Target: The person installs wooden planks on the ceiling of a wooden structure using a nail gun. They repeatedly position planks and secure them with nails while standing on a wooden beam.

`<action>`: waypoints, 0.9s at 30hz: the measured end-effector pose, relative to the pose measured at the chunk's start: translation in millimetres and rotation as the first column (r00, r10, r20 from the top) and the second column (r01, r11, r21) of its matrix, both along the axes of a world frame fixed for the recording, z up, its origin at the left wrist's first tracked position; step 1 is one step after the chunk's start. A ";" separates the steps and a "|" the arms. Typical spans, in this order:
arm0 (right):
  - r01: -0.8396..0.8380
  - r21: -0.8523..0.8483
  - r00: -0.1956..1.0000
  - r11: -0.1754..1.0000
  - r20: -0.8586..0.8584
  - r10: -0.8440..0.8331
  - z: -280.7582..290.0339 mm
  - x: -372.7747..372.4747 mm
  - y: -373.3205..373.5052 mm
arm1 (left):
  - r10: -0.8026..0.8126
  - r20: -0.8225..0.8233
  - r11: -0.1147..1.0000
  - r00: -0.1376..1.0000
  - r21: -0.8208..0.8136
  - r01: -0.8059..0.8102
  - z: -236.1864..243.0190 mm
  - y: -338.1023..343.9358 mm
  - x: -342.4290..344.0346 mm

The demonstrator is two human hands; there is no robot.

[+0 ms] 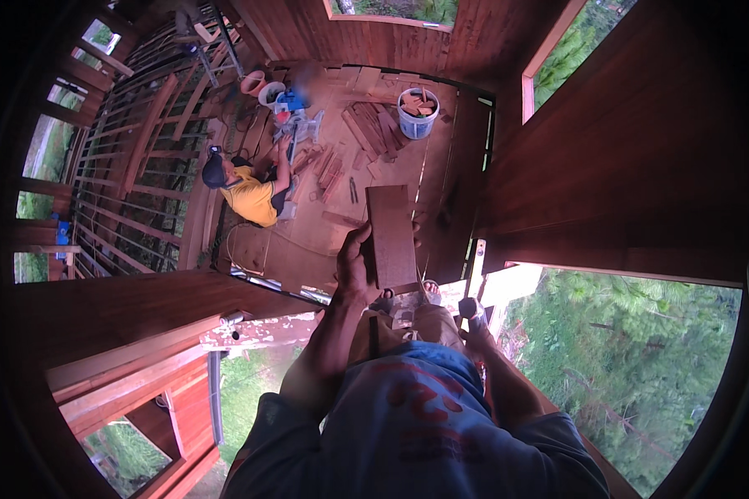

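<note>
A flat reddish-brown wooden board (392, 237) is raised upright in front of my body. My left hand (356, 268) wraps round it, with the thumb on its left edge and fingertips showing past its right edge. Lower down by my right hip, my right hand (478, 339) is closed round what looks like a hammer (469, 308), its dark rounded head sticking up above the fist. Most of its handle is hidden by the hand. Below the board my feet and tan trousers (429, 323) show in part.
A person in a yellow shirt (254, 198) crouches left on the plywood floor (308, 249), hands at a power tool (291, 133). Offcuts (370, 129) lie near a white bucket (418, 114) of wood scraps. Wall openings drop to greenery (616, 366). Open joists (133, 166) lie far left.
</note>
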State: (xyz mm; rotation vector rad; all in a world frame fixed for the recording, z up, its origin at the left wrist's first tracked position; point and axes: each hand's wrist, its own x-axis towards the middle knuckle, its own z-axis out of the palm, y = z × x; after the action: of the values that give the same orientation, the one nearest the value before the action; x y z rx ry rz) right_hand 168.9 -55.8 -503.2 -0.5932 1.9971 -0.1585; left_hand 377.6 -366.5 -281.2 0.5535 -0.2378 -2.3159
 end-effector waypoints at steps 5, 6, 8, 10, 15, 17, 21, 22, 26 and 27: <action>0.050 -0.194 0.999 0.980 0.011 -0.049 -16.0 36.0 24.1 | -0.218 0.239 0.907 0.946 -0.307 0.287 -2.2 1.2 13.4; 0.006 -0.151 0.998 0.989 -0.068 -0.017 -31.1 40.6 34.2 | -0.165 0.358 0.951 0.919 -0.191 0.245 20.0 12.3 6.0; 0.028 -0.087 0.998 0.996 -0.047 -0.032 -10.5 49.6 27.0 | -0.151 0.439 0.950 0.886 -0.185 0.253 -8.1 26.0 8.4; 0.049 -0.101 0.997 0.994 -0.059 -0.055 -6.9 58.2 29.7 | -0.201 0.496 0.942 0.845 -0.137 0.305 -11.9 32.7 9.5; 0.199 0.000 0.977 0.980 -0.072 -0.199 -1.5 73.8 30.8 | -0.352 0.483 0.914 0.802 -0.010 0.407 -26.4 44.0 15.2; 0.231 -0.005 0.972 0.973 -0.031 -0.231 -23.0 76.7 44.3 | -0.386 0.508 0.880 0.770 -0.049 0.473 -32.0 45.4 19.4; 0.259 -0.076 0.964 0.963 -0.040 -0.263 -15.8 82.5 46.5 | -0.405 0.567 0.756 0.717 -0.233 0.611 -4.4 65.6 27.7; 0.294 -0.097 0.953 0.951 -0.048 -0.299 -20.0 87.5 49.4 | -0.414 0.607 0.684 0.678 -0.284 0.672 -2.1 73.7 32.4; 0.280 -0.229 0.953 0.932 -0.050 -0.299 -93.1 94.0 82.4 | -0.423 0.767 0.306 0.484 -0.382 0.872 14.4 92.2 48.9; 0.406 -0.189 0.911 0.894 0.006 -0.412 -78.6 99.3 75.2 | -0.473 0.738 0.295 0.482 -0.382 0.876 27.3 89.2 44.3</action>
State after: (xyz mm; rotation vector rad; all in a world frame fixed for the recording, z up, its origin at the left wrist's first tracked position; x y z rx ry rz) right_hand 268.2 19.5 -581.8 -0.2814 2.1342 -0.6025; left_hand 422.0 -277.3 -253.9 0.6747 -2.0081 -2.4707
